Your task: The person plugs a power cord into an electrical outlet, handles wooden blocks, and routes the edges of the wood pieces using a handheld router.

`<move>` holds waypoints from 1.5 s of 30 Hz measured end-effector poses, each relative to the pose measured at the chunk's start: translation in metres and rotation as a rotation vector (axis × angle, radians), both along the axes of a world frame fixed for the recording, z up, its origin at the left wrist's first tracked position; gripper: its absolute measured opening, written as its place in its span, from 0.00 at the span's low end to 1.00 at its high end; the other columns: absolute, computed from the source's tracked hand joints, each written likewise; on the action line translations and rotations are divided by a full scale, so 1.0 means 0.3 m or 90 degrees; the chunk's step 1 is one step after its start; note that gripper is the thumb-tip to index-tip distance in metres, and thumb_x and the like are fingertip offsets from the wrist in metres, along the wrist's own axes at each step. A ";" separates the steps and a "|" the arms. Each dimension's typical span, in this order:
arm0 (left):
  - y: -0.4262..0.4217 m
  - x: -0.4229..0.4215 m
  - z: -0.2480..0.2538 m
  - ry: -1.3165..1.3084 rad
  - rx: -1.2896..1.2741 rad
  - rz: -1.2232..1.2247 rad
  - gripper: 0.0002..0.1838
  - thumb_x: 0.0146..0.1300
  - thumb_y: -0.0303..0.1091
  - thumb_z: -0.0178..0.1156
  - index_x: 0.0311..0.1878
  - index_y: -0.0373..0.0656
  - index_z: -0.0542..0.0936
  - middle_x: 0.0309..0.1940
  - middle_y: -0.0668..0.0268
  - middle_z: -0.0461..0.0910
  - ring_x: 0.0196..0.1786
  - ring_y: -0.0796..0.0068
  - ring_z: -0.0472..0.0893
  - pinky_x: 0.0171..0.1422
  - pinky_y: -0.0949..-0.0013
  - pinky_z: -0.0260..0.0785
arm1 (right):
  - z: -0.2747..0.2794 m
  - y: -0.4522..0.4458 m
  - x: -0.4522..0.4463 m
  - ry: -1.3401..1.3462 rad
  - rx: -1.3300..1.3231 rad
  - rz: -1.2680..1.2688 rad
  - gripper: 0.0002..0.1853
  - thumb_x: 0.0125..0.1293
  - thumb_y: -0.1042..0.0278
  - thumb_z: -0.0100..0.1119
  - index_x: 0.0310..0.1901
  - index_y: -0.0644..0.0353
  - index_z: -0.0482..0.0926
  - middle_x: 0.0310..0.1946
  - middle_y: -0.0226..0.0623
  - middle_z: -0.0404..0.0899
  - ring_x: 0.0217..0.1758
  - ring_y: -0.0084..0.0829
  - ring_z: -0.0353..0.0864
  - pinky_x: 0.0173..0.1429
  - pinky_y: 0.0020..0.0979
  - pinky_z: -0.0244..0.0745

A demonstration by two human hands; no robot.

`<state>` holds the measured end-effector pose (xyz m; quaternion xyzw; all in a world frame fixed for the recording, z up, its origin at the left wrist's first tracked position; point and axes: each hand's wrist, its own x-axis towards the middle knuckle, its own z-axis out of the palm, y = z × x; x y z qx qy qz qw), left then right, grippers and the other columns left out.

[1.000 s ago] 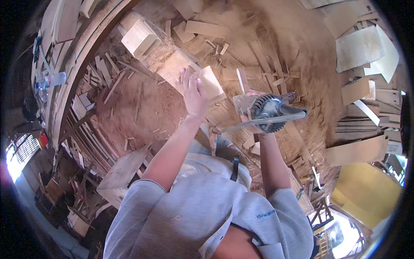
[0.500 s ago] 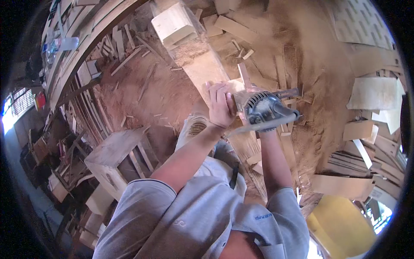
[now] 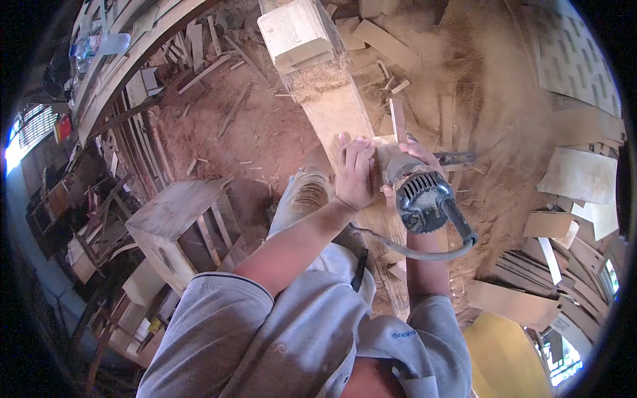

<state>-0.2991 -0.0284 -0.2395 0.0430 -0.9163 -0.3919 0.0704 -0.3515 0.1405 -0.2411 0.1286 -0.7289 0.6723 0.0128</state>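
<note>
My right hand (image 3: 421,154) is wrapped round a corded power tool, apparently a router (image 3: 421,199), with a vented black motor housing; the tool hides part of the hand. Its grey cord (image 3: 424,255) loops back toward my body. Close on the left, my left hand (image 3: 357,171) has its fingers bent and together, gripping a pale wood piece (image 3: 383,140) beside the tool. A thin wooden strip (image 3: 397,119) sticks up past the tool's far side. All this is over a long wooden plank (image 3: 338,109); the tool's cutting end is hidden.
A pale wooden block (image 3: 295,33) sits at the plank's far end, with sawdust around it. Wood offcuts (image 3: 387,44) litter the dusty floor. An open wooden frame (image 3: 176,219) stands at left, and sheet pieces (image 3: 577,176) lie at right. Dust hangs in the air on the right.
The tool has turned so that its motor housing and cord point more toward my body. Both hands stay at the same part of the plank, and the whole view has shifted slightly.
</note>
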 end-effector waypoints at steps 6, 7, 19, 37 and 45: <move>-0.002 0.001 -0.003 0.007 0.018 -0.004 0.32 0.60 0.29 0.65 0.70 0.36 0.77 0.64 0.50 0.77 0.71 0.39 0.74 0.91 0.27 0.47 | 0.025 -0.012 -0.038 -0.019 0.013 0.016 0.44 0.55 0.51 0.89 0.68 0.62 0.76 0.61 0.43 0.85 0.69 0.42 0.85 0.84 0.52 0.73; -0.002 0.001 -0.003 0.003 0.022 -0.004 0.32 0.60 0.29 0.66 0.70 0.36 0.77 0.64 0.50 0.77 0.71 0.39 0.74 0.91 0.26 0.47 | 0.030 -0.015 -0.041 -0.017 0.017 0.015 0.44 0.55 0.51 0.90 0.68 0.62 0.76 0.61 0.43 0.85 0.69 0.42 0.85 0.84 0.52 0.73; 0.012 -0.006 0.018 -0.004 -0.055 -0.009 0.32 0.59 0.27 0.65 0.69 0.33 0.76 0.63 0.48 0.77 0.71 0.38 0.75 0.90 0.25 0.50 | -0.068 -0.061 -0.145 0.017 0.016 0.006 0.44 0.51 0.58 0.91 0.68 0.60 0.77 0.63 0.40 0.84 0.71 0.40 0.82 0.81 0.45 0.75; 0.083 -0.014 0.005 0.039 -0.051 0.074 0.16 0.77 0.27 0.52 0.63 0.35 0.77 0.62 0.48 0.81 0.73 0.43 0.76 0.90 0.30 0.48 | 0.104 0.207 0.186 -0.134 -0.041 0.031 0.39 0.48 0.59 0.94 0.61 0.60 0.84 0.59 0.44 0.89 0.67 0.41 0.86 0.84 0.52 0.71; 0.081 -0.003 -0.009 0.025 -0.070 0.062 0.19 0.75 0.26 0.53 0.66 0.35 0.76 0.64 0.48 0.79 0.73 0.42 0.75 0.90 0.27 0.46 | 0.057 0.152 0.057 0.004 0.021 0.043 0.26 0.55 0.64 0.84 0.55 0.63 0.86 0.51 0.47 0.92 0.59 0.46 0.92 0.76 0.52 0.80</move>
